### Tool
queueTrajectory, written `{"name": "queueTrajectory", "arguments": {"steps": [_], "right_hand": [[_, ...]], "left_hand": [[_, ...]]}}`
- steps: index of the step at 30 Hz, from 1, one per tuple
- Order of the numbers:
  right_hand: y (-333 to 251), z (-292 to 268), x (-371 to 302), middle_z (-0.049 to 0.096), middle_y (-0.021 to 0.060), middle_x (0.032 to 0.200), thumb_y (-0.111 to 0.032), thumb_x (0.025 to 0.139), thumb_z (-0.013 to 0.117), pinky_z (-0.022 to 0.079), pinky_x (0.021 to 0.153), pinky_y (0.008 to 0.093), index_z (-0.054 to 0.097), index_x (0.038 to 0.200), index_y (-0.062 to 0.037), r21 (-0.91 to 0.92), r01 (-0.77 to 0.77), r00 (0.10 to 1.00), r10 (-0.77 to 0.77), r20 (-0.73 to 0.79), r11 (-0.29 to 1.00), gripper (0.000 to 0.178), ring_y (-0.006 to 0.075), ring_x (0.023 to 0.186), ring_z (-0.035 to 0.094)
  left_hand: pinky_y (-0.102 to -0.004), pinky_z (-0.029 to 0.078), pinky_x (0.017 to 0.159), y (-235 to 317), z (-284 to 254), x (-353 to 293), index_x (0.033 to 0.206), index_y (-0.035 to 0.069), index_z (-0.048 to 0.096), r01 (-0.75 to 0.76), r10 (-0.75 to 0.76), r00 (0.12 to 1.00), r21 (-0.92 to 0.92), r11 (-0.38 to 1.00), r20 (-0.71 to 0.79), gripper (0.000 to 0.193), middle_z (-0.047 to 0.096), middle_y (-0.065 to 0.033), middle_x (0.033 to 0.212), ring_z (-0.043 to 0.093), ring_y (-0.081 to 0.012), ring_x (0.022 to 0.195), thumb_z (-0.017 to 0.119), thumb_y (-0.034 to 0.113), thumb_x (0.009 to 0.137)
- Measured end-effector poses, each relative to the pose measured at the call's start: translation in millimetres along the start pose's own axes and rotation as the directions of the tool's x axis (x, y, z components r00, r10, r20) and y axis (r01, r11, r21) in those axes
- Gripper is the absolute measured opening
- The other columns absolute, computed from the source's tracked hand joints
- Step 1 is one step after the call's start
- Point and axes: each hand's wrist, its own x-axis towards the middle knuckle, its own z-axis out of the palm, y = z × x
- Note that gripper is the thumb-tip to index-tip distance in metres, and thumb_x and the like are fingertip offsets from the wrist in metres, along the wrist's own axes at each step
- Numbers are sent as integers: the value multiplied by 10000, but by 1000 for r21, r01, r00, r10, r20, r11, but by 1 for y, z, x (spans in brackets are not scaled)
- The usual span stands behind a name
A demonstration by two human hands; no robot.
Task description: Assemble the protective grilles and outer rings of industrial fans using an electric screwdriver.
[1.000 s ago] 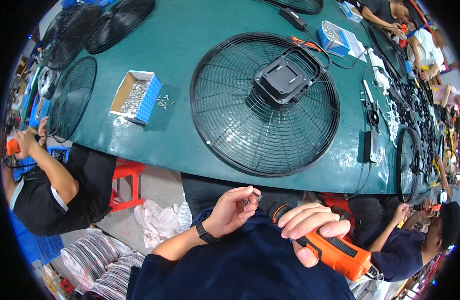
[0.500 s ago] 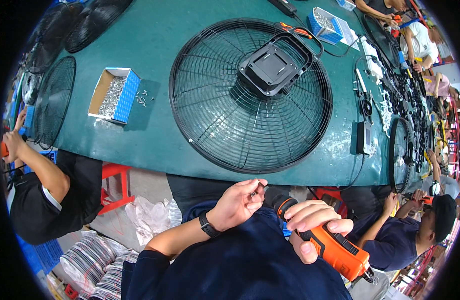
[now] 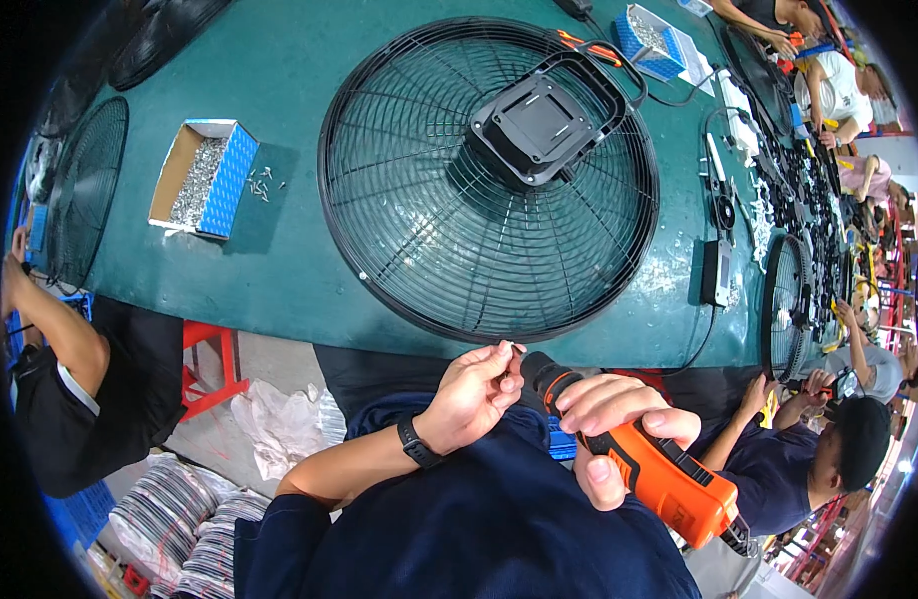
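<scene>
My right hand (image 3: 623, 429) wraps round an orange and black power screwdriver (image 3: 673, 484), whose black nose points up and left. My left hand (image 3: 471, 394), with a dark band on its wrist, is closed in a pinch just left of that nose. A small dark piece shows at its fingertips, too small to name. Just beyond both hands, a round black fan guard (image 3: 499, 260) lies on the green table. On the guard sits a black square housing (image 3: 534, 132) with a handle frame.
An open blue and white box of screws (image 3: 201, 180) stands at the left, loose screws (image 3: 263, 184) beside it. Another screw box (image 3: 650, 42) stands at the far right. More fan guards (image 3: 89, 195) lie at both sides. Co-workers sit left and right, one in a dark cap (image 3: 860, 439).
The left fingertips and the screwdriver's nose have come closer together, a little up and left. The fan guard and screw box sit slightly farther left in the view.
</scene>
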Motion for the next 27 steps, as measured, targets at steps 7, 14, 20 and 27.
{"name": "queueTrajectory", "arguments": {"steps": [7, 14, 20, 27], "right_hand": [[12, 9, 22, 575, 151, 819, 5, 711, 656, 537, 613, 398, 363, 1143, -13, -46, -51, 998, 53, 38, 998, 522, 236, 656, 608], [27, 10, 43, 576, 115, 775, -5, 683, 656, 523, 587, 359, 392, 1109, -16, -8, -83, 960, 82, 268, 997, 501, 209, 609, 587], [35, 12, 53, 591, 117, 718, 20, 597, 635, 524, 525, 348, 438, 1045, -4, 63, -129, 932, 99, 348, 990, 491, 212, 543, 592], [28, 10, 34, 576, 112, 714, -3, 683, 691, 511, 577, 361, 431, 1071, 3, 87, -164, 985, 159, 64, 983, 467, 216, 601, 581]], "left_hand": [[-212, 383, 540, 2, -15, -1, 960, 14, 579, 24, -25, 997, 13, 1000, 79, 169, 556, -36, 793, 485, -100, 654, 510, 168, 949], [-234, 417, 582, 14, -11, -14, 1004, -2, 585, 57, -57, 998, 41, 998, 12, 202, 622, -82, 846, 540, -117, 700, 475, 159, 952], [-263, 427, 617, 26, -14, -18, 1114, -45, 570, 45, -44, 999, 75, 996, -21, 290, 636, -124, 909, 550, -141, 723, 421, 151, 960], [-265, 425, 610, 36, -8, -23, 1111, -72, 570, 19, -16, 1000, 163, 987, -21, 302, 629, -143, 935, 548, -160, 736, 426, 141, 954]]}}
